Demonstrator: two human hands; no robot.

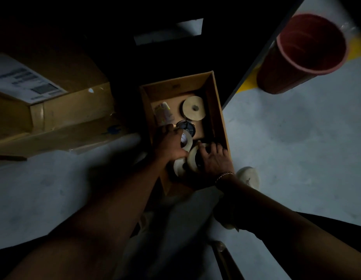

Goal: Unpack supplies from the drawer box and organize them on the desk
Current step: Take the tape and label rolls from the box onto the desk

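Observation:
An open cardboard drawer box [218,110] sits on the floor in dim light. Inside lie a pale tape roll [193,108] at the back, a small printed packet [164,114] at the left, and a dark round lid-like item [186,126] in the middle. My left hand [170,146] reaches into the box and grips a small tape roll [186,141]. My right hand [213,158] rests with spread fingers on a larger pale tape roll [192,158] at the near end. Another pale roll [178,167] lies just below my left hand.
A large cardboard carton [54,110] with a shipping label stands at the left. A red bin [300,55] stands at the upper right by a yellow floor mark. A shoe [248,176] shows beside the box. Dark furniture looms behind.

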